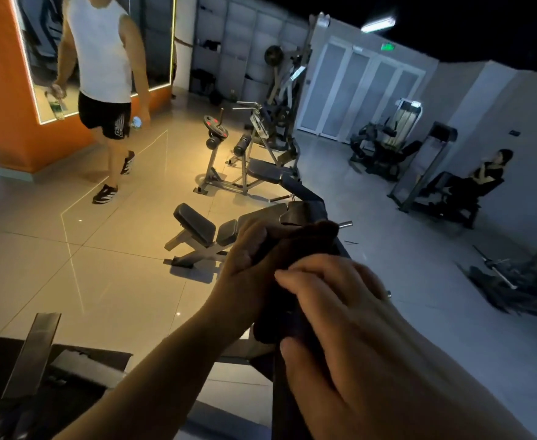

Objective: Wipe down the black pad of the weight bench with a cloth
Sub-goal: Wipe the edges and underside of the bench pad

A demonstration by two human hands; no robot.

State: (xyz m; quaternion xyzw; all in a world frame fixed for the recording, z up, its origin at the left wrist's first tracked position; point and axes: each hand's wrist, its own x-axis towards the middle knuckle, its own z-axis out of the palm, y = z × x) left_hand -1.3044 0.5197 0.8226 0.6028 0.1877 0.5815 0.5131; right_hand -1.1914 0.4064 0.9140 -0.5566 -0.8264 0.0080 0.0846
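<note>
Now, far left, a person in a white vest [97, 49] is mid-stride on the tiles. At centre, the left hand [245, 249] grips the dark cloth [295, 239], bunched over the black bench pad [284, 401]. The pad's long axis runs straight away from the camera. The right hand [334, 300] pinches the cloth's near end.

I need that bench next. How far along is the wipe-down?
Done: no wiped patch can be told. In hand: left hand and right hand both grip the dark bunched cloth, seemingly clear of any pad. Left: apparently the whole wipe of the black padded weight bench ahead.
</note>
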